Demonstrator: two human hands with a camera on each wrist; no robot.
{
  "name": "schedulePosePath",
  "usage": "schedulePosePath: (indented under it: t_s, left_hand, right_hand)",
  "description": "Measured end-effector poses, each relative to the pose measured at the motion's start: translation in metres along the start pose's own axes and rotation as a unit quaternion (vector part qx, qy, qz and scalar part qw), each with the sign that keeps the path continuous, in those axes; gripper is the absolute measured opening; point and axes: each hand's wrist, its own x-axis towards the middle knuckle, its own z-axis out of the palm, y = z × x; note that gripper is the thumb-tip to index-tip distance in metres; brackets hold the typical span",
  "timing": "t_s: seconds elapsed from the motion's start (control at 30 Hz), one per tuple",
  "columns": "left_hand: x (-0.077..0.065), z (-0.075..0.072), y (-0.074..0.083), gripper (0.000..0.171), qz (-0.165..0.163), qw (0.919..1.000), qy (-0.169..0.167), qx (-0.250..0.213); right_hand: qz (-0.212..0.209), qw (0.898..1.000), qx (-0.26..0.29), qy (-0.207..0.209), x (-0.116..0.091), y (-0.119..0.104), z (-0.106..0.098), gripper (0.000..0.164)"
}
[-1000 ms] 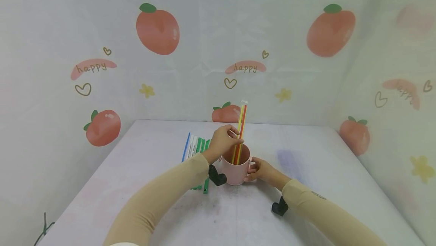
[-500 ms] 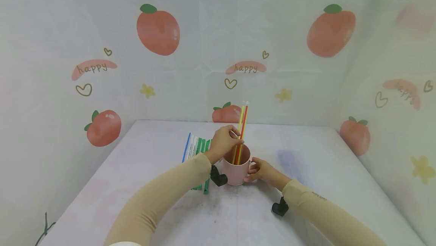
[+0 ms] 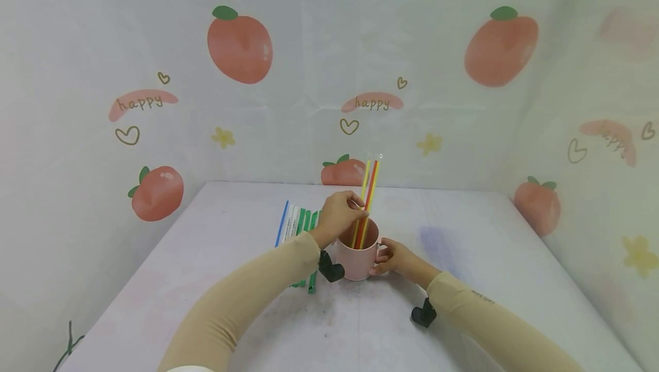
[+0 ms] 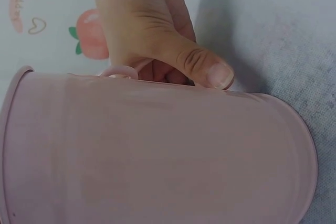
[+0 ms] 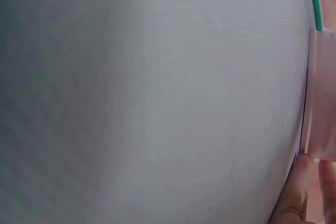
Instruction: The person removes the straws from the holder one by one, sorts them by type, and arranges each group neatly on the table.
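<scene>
A pink mug [image 3: 356, 263] stands upright on the table. Several yellow and red straws [image 3: 372, 183] with clear wrapper ends lean in it and rise above the rim. My left hand [image 3: 341, 214] pinches these straws just over the mug's opening. To the right, my right hand [image 3: 393, 257] grips the mug by its handle. Close up in the left wrist view, the mug [image 4: 168, 150] fills the lower part, with the right hand's [image 4: 152, 30] thumb against its side. Only part of the mug [image 5: 321, 98] and some right-hand fingers [image 5: 295, 187] show in the right wrist view.
Left of the mug lies a row of slim sticks: green ones [image 3: 312, 283], white ones with print, and a blue one [image 3: 281, 223]. My left forearm [image 3: 247, 297] covers part of them. A patterned curtain [image 3: 329, 63] hangs behind the white table [image 3: 231, 206].
The tops of the straws have tilted slightly to the right and spread apart a little. Both hands and the mug stay almost where they were.
</scene>
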Motion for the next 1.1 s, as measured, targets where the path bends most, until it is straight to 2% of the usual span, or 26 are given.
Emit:
schedulePosePath:
  t_s: [0.4, 0.77, 0.9, 1.1]
  left_hand:
    - [0.0009, 0.0009, 0.0003, 0.011, 0.000, 0.9999, -0.003, 0.011]
    - [0.0034, 0.0044, 0.0015, 0.015, 0.001, 0.9990, -0.011, 0.043]
    - [0.0032, 0.0039, 0.0015, 0.014, -0.003, 0.9993, -0.014, 0.035]
    - [0.0046, 0.0030, -0.0023, 0.013, -0.008, 0.9999, -0.014, -0.002]
  right_hand:
    - [-0.003, 1.000, 0.003, -0.004, 0.0009, -0.0008, -0.0003, 0.089]
    - [0.000, 1.000, 0.003, -0.001, 0.0010, -0.0010, -0.0009, 0.088]
    - [0.002, 1.000, 0.003, -0.001, 0.0006, -0.0014, -0.0009, 0.088]
    - [-0.006, 1.000, 0.005, -0.006, 0.0000, -0.0015, -0.0007, 0.088]
